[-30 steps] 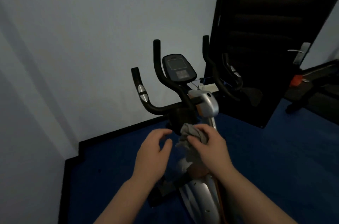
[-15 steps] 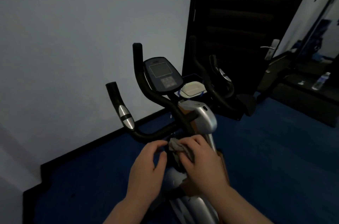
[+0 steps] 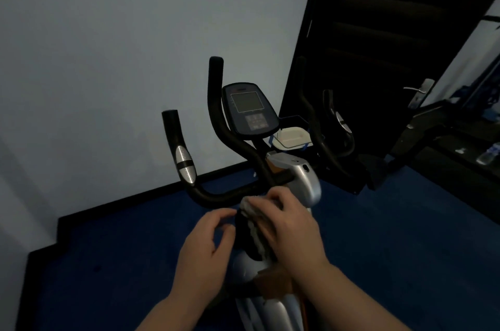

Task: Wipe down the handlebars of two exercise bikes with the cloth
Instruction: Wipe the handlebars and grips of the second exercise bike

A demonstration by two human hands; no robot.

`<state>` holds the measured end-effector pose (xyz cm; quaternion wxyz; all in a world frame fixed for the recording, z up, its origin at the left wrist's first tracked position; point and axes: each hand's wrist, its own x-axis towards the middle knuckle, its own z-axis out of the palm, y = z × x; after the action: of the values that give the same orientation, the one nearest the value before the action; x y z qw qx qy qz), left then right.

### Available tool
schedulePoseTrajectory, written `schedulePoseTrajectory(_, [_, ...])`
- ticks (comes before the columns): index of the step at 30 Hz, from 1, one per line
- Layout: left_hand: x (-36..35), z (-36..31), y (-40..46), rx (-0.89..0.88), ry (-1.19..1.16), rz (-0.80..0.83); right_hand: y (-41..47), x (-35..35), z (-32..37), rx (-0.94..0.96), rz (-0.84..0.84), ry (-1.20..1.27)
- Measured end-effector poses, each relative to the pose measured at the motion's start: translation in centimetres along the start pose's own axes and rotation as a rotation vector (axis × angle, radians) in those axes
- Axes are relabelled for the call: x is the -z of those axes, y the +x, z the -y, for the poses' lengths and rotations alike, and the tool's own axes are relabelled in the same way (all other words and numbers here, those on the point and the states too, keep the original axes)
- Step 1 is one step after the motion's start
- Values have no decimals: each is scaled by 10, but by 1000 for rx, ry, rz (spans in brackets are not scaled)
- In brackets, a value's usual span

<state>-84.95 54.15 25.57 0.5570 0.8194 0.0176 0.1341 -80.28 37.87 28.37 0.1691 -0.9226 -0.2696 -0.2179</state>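
Right hand: the right hand (image 3: 290, 225) lay nearest the work, fingers curled over the grey cloth (image 3: 253, 211) and pressing it against the black stem just below the handlebar junction.
Left hand: the left hand (image 3: 205, 246) hung just beside the stem with loosely bent fingers and held nothing.
Cloth: bunched under the right fingers, partly hidden by them.
Key relation: the handlebars (image 3: 213, 192) lay ahead of and above both hands; the near bar ran leftward from the junction, then turned upward to a grip with a silver sensor (image 3: 184, 164). The left hand was nearer that branch, though the cloth was in the right.
Console: the display (image 3: 249, 111) stood behind the junction, between the upright bars.
Surface: blue floor (image 3: 121, 249).
Room: a pale wall (image 3: 121, 46) behind, a dark door (image 3: 392, 46) to the right, further dim equipment beyond.
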Motion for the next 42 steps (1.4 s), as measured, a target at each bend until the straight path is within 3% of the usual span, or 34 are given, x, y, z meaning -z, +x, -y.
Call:
schedulePoseTrajectory(7, [-5,-6,-2,-7,-5,-23,-13,4,-26,169,-3,-66])
schedulePoseTrajectory(11, [-8,-6,-3,-8,-12,-26,13,0,-26,58,-37,51])
schedulePoseTrajectory(15, [-7,-7,-3,-13,24,-27,-4,5,-34,68,-10,117])
schedulePoseTrajectory(20, [-11,-8,-5,-13,33,-40,6,1,-22,39,-104,60])
schedulePoseTrajectory(23, [-10,-10,-5,-3,35,-39,0,-1,-23,12,-76,39])
schedulePoseTrajectory(38, [-16,-5,-9,22,15,-76,-36,6,-23,-334,-130,414])
schedulePoseTrajectory(42, [-19,-1,-10,25,22,-66,-4,6,-21,-381,-143,440])
